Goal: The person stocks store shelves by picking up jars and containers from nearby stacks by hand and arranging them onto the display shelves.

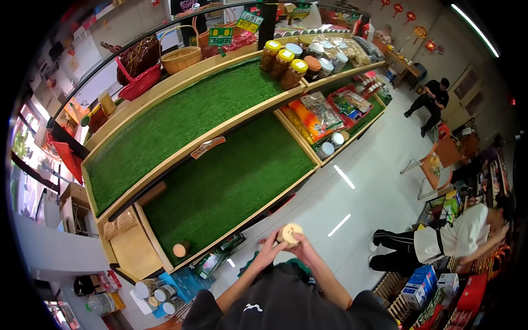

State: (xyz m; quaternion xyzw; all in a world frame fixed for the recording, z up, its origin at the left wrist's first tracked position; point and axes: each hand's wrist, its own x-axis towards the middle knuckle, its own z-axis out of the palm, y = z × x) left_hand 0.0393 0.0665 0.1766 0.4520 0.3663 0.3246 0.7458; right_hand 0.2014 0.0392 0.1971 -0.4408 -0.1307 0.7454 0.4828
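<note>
Glossy pale floor (pixel 360 181), streaked with reflected light, spreads out beyond the right hand (pixel 301 250). Ahead of the left hand (pixel 269 251) runs a long two-tiered wooden display stand (pixel 231 179) lined with green turf. Far left of both hands, bright windows (pixel 27 124) let in daylight. Far ahead to their right, a tube light (pixel 474 30) glows above a grey wall (pixel 455 61), a pale door (pixel 468 85) and an orange-brown chair (pixel 448 154).
</note>
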